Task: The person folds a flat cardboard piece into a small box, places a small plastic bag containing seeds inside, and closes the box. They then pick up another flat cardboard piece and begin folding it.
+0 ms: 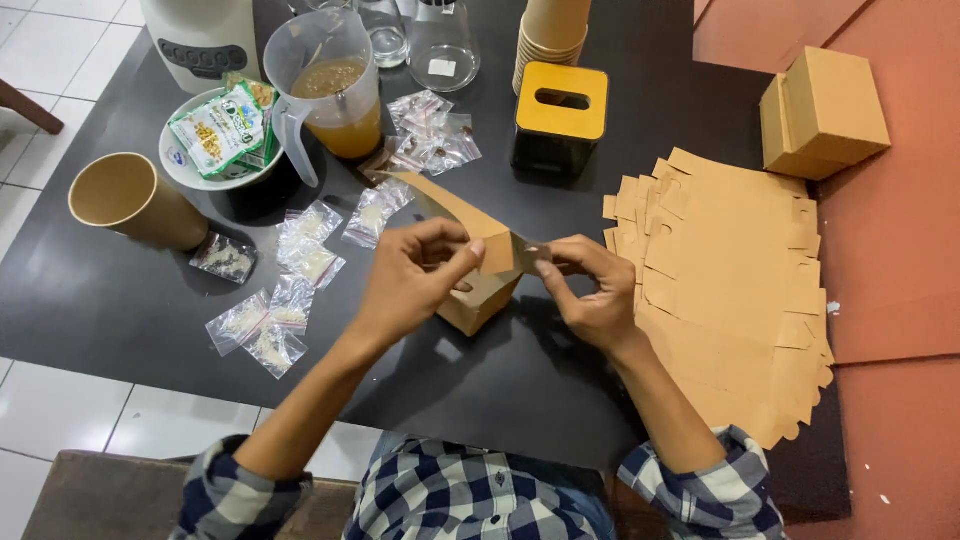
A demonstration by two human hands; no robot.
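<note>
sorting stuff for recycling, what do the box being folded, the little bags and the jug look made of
Box between the left hand and right hand: brown cardboard, matte, by its creased flaps, like the flat stack beside it.
Little bags: thin clear plastic, glossy and crinkled, contents showing through.
Jug: likely clear plastic, slightly cloudy wall with moulded handle; amber liquid visible inside.

Matt brown cardboard: box [480, 290] pinched between left hand [410, 280] and right hand [590, 295]. Same matt card in flat stack [730, 290] just right of right hand, and folded box [825, 110] beyond it. Glossy clear plastic: sachets [280, 320] left of left hand, jug [325, 85] above. Smooth paper cup [130, 200] far left. Dark matt table [100, 290]. Checked cloth sleeves [235, 495] below.
</note>
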